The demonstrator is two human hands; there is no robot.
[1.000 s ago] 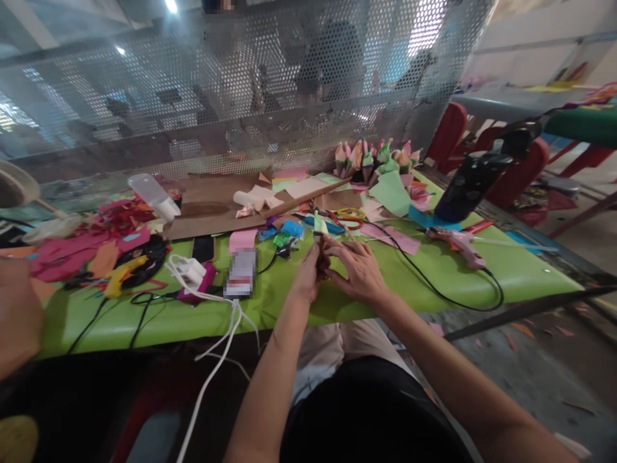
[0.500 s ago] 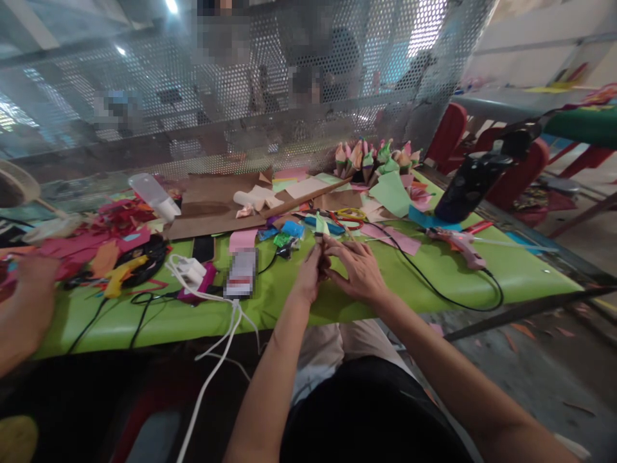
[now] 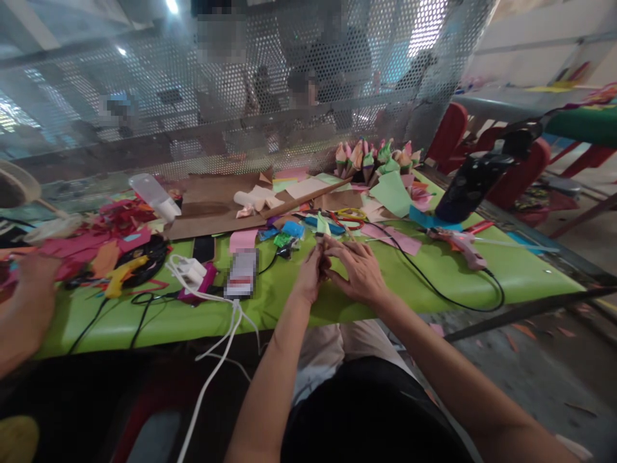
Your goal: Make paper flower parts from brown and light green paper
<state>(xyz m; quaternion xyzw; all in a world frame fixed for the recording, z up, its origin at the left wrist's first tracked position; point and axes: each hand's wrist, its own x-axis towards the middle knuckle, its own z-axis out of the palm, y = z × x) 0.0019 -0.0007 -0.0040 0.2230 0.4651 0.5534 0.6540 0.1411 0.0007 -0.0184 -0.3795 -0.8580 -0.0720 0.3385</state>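
Both hands meet over the green table (image 3: pixel 270 308) in front of me. My left hand (image 3: pixel 311 273) is closed around the lower part of a small paper flower (image 3: pixel 322 223), whose pale green tip sticks up above the fingers. Dark material shows at its base. My right hand (image 3: pixel 359 270) presses its fingertips against the same flower from the right, thumb bent underneath. Fingers cover most of what is held. Just beyond lie a blue-handled tool (image 3: pixel 313 223) and yellow and red loops (image 3: pixel 351 218).
Finished-looking paper flowers (image 3: pixel 376 154) stand at the back. A pink glue gun (image 3: pixel 463 247) with its cord and a dark bottle (image 3: pixel 470 186) are right. A yellow glue gun (image 3: pixel 123 276), phone (image 3: pixel 204 249) and white cables (image 3: pixel 212 373) lie left. Another person's hand (image 3: pixel 33 289) is far left.
My hands stay almost in place, with only a slight shift of the fingers and the flower's tip. The other person's hand at the far left has barely moved.
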